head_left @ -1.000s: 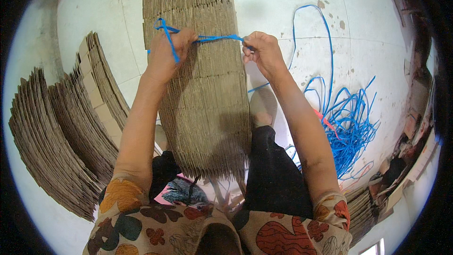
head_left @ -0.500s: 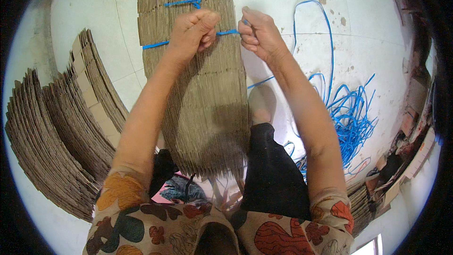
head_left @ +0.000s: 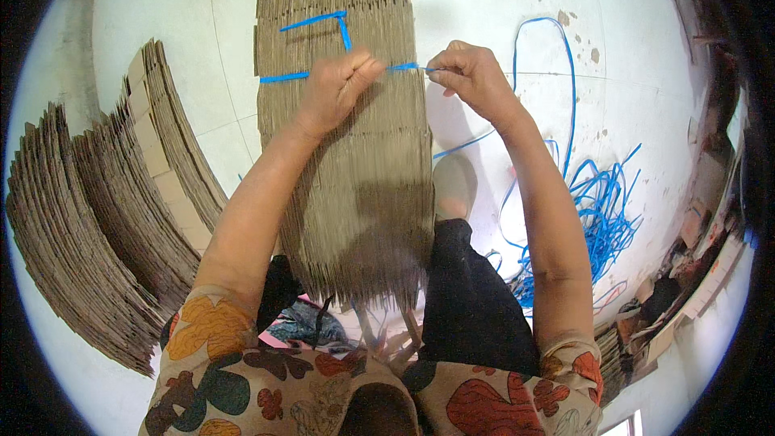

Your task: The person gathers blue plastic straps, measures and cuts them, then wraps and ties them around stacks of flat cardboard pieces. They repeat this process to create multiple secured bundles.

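Observation:
A long bundle of stacked cardboard pieces (head_left: 355, 153) lies before me, edges upward, running away from between my legs. Blue plastic strap (head_left: 284, 77) crosses it from side to side. My left hand (head_left: 343, 90) is closed on the strap over the middle of the bundle, and a bent loose end sticks up beyond it. Just past the bundle's right edge, my right hand (head_left: 468, 77) pinches the strap, which is stretched between the two hands. Inside the left fist the strap is hidden by the fingers.
More cardboard stacks (head_left: 73, 218) stand in curved rows at the left. A tangled heap of blue strap (head_left: 601, 226) lies on the pale floor (head_left: 476, 0) at the right, one loop reaching forward. Along the far right is a clutter of cardboard and other items (head_left: 686, 274).
My right hand has moved outward to the right and slightly nearer, with the strap pinched in it. The loose end by my left hand now stands out longer. The view has shifted slightly.

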